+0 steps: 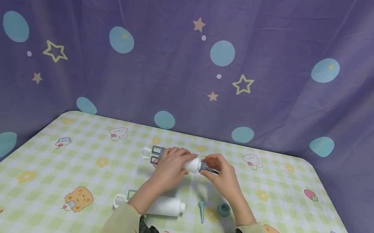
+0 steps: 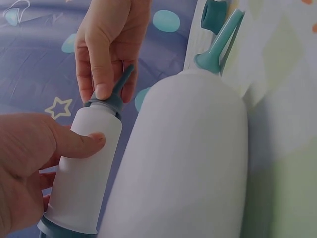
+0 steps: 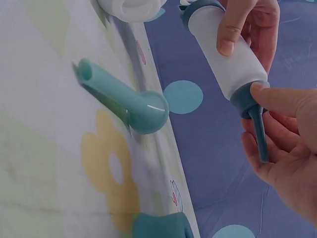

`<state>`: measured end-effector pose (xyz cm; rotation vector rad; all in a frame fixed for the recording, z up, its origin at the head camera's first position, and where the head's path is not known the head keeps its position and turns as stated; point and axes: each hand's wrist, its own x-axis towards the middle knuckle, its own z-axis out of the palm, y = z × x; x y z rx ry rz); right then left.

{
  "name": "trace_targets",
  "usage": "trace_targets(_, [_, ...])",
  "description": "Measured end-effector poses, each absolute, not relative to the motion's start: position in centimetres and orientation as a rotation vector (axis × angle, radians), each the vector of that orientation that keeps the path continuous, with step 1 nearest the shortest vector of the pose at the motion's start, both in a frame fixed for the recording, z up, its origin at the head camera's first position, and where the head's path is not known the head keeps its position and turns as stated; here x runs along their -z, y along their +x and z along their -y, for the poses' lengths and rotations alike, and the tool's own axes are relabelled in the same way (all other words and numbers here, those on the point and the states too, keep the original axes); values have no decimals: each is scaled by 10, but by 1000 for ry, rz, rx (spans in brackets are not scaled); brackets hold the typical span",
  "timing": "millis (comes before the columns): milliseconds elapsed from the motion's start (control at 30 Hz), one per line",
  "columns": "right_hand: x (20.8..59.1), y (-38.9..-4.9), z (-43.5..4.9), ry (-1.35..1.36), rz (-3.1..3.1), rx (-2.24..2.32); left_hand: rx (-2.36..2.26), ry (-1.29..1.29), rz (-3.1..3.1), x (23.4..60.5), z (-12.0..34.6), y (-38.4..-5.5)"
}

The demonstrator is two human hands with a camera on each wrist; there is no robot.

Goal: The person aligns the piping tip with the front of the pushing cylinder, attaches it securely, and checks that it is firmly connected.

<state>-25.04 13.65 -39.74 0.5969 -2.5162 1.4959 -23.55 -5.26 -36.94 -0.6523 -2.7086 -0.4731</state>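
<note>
A white icing syringe with grey-green finger loops and a ring-ended plunger is held sideways above the table. My left hand grips its barrel, the thumb lying along the white side. At the front end, the thumb and fingers of my right hand pinch the dark teal collar. From that collar a slim nozzle sticks out past the right fingers. Part of the barrel is hidden under the left hand in the head view.
Nearer me, a second white syringe lies on the checked tablecloth, partly behind my left forearm. To its right lie a loose teal nozzle and a teal collar. A purple patterned curtain hangs behind the table.
</note>
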Motion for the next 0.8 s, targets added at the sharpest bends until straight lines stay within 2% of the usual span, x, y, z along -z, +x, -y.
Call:
trace_targets(433, [368,-228,-130,555,2553,-1578,487,-658,2663,370,53,-235])
trace_targets(600, [370,-229,-131,548,2549,-1607,497,-655,2662,371,53,-236])
trace_targets(800, [396,-249,-139,564,2517,-1643,487,-647,2669,371,54,-237])
